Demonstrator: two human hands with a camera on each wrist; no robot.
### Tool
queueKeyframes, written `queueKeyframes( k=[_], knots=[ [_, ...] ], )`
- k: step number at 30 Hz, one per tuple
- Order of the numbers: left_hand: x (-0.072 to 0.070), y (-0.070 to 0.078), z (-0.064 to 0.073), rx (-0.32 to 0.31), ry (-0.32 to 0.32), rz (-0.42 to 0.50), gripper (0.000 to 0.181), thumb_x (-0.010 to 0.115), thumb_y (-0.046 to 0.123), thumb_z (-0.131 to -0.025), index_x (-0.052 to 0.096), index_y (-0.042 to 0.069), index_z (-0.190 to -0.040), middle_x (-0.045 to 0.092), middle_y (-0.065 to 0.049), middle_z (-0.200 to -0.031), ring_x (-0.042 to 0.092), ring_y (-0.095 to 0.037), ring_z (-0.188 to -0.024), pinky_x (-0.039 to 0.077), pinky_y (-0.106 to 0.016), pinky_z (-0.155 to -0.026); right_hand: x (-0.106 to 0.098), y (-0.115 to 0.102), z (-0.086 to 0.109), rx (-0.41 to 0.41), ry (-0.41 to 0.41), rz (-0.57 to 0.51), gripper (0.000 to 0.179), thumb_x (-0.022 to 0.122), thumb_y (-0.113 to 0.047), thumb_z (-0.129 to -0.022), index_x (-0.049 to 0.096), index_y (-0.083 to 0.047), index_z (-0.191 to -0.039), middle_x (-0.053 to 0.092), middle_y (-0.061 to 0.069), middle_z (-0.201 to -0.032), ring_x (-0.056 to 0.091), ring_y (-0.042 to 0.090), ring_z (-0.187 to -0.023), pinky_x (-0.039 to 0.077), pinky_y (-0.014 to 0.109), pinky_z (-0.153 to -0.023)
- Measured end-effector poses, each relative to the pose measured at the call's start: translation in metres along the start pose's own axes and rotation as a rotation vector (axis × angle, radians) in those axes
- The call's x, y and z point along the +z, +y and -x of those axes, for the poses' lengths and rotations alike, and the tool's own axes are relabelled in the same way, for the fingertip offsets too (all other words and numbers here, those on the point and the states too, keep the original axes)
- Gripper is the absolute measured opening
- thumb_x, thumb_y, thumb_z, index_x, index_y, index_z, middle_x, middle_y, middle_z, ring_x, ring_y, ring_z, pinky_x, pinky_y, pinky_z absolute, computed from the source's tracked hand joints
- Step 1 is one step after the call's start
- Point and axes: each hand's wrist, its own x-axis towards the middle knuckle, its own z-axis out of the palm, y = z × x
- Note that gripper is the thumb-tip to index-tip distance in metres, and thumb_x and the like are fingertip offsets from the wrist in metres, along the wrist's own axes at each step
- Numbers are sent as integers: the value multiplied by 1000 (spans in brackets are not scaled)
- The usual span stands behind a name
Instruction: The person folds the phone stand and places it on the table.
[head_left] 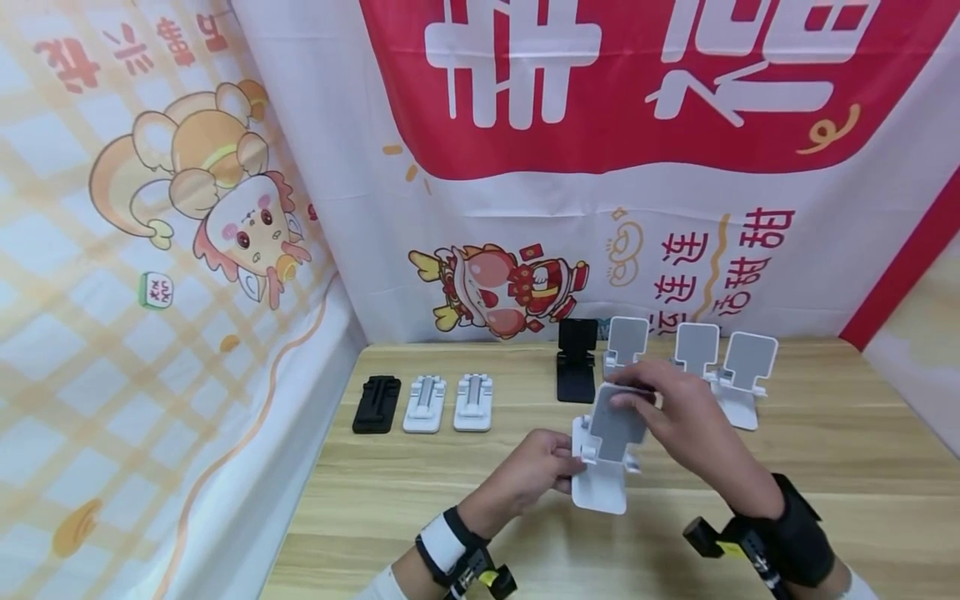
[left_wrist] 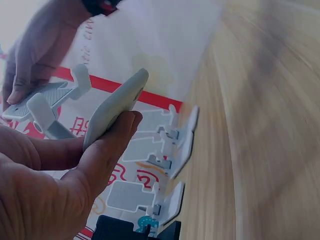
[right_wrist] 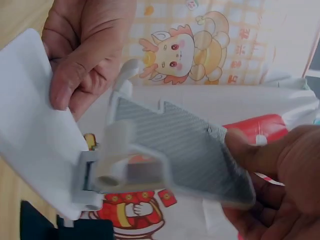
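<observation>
A white folding phone stand with a grey pad hangs unfolded between both hands, above the table. My left hand pinches the edge of its flat white base, thumb on one face and fingers behind. At the top, my right hand pinches the far end of the grey-padded plate between thumb and fingers. In the right wrist view the hinge arm joins base and plate, which stand at an angle to each other. The left wrist view shows the base edge-on in the left fingers.
Folded stands lie in a row at the left: a black one and white ones. Along the back stand an unfolded black stand and white ones. A printed cloth hangs behind the wooden table.
</observation>
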Motion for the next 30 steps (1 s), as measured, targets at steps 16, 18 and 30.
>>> queueKeyframes(
  k=[16,18,30],
  knots=[
    [-14,28,18,-21,12,103,30,59,4,-92,61,-6,-120,72,-13,-103,70,-22,-89,59,-34,-76,14,3,2,312,-204,-443,68,73,-40,-79,52,-8,-135,66,14,-118,66,24,-97,58,34,-82],
    [-13,30,20,-25,6,109,30,59,4,-92,61,-7,-120,72,-14,-103,70,-22,-88,59,-34,-77,17,3,3,285,-168,-421,63,74,-37,-79,55,-8,-131,68,13,-115,67,22,-94,58,32,-77],
    [-12,30,20,-55,2,128,28,60,7,-92,63,-5,-117,73,-13,-99,71,-20,-85,59,-33,-76,29,1,-2,104,49,-235,43,77,-12,-77,63,-16,-118,69,3,-112,67,15,-97,58,32,-80]
  ],
)
